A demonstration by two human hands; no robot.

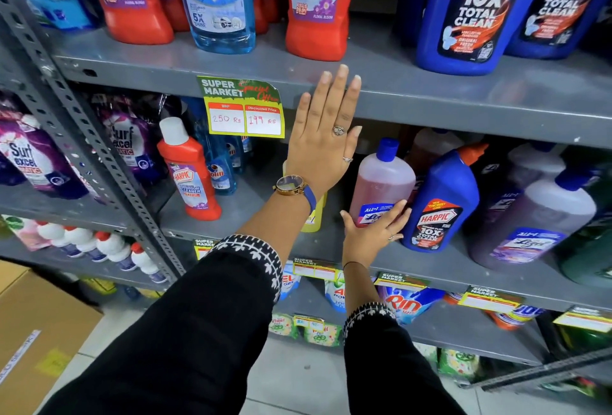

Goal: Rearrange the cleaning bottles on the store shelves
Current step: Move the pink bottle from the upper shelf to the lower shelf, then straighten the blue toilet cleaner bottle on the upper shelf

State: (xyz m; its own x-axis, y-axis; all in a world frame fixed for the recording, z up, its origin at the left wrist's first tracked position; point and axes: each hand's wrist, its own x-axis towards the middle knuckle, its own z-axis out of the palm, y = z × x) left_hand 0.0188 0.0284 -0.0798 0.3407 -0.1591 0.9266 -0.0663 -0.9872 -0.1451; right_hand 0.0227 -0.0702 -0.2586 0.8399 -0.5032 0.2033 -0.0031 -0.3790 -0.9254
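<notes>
My right hand grips the lower label of a pink liquid bottle with a blue cap, which stands on the middle shelf. A blue Harpic bottle with an orange tip leans right beside it and touches my fingers. My left hand is raised flat with fingers spread in front of the upper shelf's front edge, holding nothing. A yellow bottle is mostly hidden behind my left wrist. A red Harpic bathroom cleaner stands further left on the same shelf.
On the upper shelf stand red cleaner bottles, a blue Colin bottle and blue Harpic bottles. A purple liquid bottle sits right of the blue Harpic. A price tag hangs from the shelf edge. A cardboard box is on the floor at left.
</notes>
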